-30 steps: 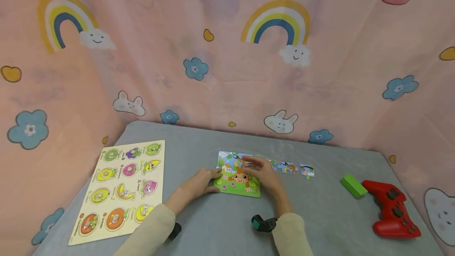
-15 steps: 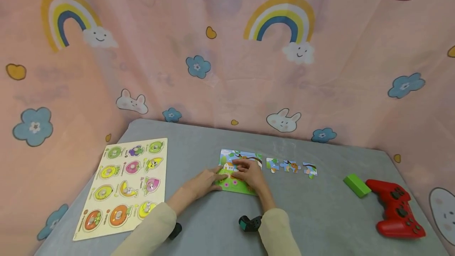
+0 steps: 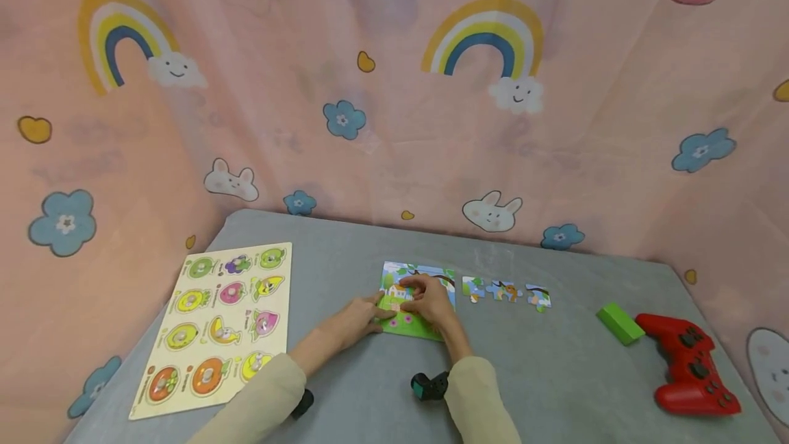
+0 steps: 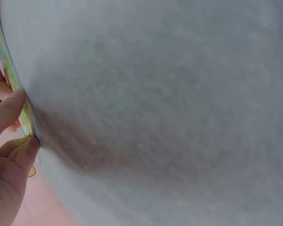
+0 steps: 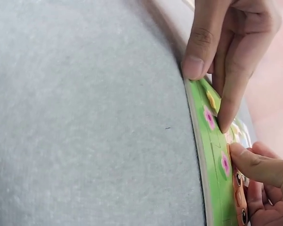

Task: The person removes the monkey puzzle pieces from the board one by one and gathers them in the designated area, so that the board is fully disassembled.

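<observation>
A small jigsaw puzzle (image 3: 425,270) with a monkey, a house and flowers lies mid-table. My left hand (image 3: 345,321) is at its left side. In the right wrist view, the thumb of the left hand (image 5: 205,42) is at the puzzle's near corner and a fingertip rests on the picture. My right hand (image 3: 429,301) is over the middle of the puzzle, fingers bent, hiding much of the monkey. The thumb of the right hand (image 5: 259,167) touches the picture close to the left fingertip. Whether a piece is between the right fingers is hidden.
Loose jigsaw pieces (image 3: 505,290) lie in a row right of the puzzle. A fruit board (image 3: 206,279) lies at the left. A green block (image 3: 620,323) and a red game controller (image 3: 684,362) are at the right. A patterned pink curtain (image 3: 394,122) stands behind the table.
My right hand has moved left and down across the puzzle, toward the left fingertips, uncovering the top right of the picture. The left hand stays at the left edge.
</observation>
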`<action>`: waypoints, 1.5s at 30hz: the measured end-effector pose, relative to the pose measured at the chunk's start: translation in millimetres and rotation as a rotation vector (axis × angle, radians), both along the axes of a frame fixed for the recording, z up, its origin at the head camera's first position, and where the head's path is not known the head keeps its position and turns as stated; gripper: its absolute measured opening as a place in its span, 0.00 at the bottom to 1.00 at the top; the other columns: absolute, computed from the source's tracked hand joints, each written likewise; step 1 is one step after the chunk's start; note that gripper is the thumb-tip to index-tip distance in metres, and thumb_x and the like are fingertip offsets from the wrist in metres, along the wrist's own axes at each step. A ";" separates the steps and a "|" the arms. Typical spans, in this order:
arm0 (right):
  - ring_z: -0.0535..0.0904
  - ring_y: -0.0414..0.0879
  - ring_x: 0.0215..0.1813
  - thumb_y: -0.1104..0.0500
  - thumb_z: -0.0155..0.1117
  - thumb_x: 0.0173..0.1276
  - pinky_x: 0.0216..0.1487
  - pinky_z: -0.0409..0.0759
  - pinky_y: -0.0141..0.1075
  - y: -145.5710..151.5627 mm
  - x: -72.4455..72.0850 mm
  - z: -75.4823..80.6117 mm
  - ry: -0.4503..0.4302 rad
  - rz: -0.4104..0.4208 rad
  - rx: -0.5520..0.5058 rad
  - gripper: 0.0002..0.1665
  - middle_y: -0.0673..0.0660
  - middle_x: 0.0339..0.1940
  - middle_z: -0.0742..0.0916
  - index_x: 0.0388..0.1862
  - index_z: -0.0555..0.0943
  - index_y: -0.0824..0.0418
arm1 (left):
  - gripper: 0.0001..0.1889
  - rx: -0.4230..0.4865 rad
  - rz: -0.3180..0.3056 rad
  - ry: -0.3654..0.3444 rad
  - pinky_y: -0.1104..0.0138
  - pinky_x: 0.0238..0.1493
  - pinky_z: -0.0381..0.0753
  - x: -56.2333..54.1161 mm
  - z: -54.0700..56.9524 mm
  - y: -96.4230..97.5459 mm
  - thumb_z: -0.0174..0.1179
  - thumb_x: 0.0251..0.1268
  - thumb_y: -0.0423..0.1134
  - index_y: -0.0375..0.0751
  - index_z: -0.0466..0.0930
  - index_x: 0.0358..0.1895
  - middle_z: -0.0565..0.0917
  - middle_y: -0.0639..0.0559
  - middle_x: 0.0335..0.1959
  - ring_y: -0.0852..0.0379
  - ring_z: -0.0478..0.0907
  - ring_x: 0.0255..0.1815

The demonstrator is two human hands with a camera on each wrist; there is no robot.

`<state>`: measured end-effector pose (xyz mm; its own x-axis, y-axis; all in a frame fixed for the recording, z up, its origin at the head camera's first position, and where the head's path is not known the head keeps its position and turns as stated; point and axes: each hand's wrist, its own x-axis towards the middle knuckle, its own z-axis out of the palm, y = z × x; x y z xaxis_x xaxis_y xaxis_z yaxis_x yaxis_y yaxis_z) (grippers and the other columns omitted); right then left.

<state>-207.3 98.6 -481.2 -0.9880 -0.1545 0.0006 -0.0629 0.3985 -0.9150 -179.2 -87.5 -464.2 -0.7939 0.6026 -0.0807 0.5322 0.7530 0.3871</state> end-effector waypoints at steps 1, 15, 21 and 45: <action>0.67 0.44 0.30 0.78 0.72 0.48 0.30 0.69 0.32 -0.6 0.5 -0.4 0.001 -0.002 -0.006 0.21 0.60 0.32 0.77 0.44 0.83 0.71 | 0.20 0.000 0.007 -0.005 0.56 0.53 0.78 0.7 -0.4 0.6 0.63 0.62 0.38 0.45 0.80 0.58 0.67 0.30 0.66 0.34 0.73 0.59; 0.81 0.50 0.36 0.72 0.78 0.44 0.38 0.81 0.42 -4.6 0.3 2.8 0.224 0.017 0.238 0.22 0.58 0.38 0.87 0.41 0.85 0.64 | 0.19 0.040 0.035 -0.028 0.55 0.53 0.77 2.9 2.2 6.0 0.64 0.60 0.33 0.41 0.80 0.57 0.65 0.27 0.66 0.34 0.73 0.59; 0.84 0.54 0.40 0.71 0.77 0.48 0.41 0.83 0.39 10.6 -5.2 -1.4 0.151 0.108 0.098 0.19 0.62 0.38 0.87 0.41 0.86 0.68 | 0.19 0.044 0.024 -0.060 0.54 0.55 0.76 3.6 3.9 8.3 0.63 0.62 0.33 0.42 0.80 0.58 0.64 0.26 0.67 0.33 0.71 0.60; 0.84 0.44 0.39 0.72 0.73 0.52 0.38 0.82 0.34 51.9 -4.3 -15.1 -0.179 0.121 -0.339 0.23 0.66 0.50 0.83 0.49 0.80 0.75 | 0.19 0.055 0.081 -0.121 0.51 0.58 0.73 4.4 12.2 14.8 0.64 0.58 0.29 0.35 0.80 0.55 0.63 0.24 0.66 0.29 0.66 0.63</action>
<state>-211.6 150.4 -496.3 -0.9517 -0.2907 -0.0988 0.0814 0.0714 -0.9941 -174.8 -72.7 -452.0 -0.8268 0.5427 -0.1475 0.4173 0.7678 0.4861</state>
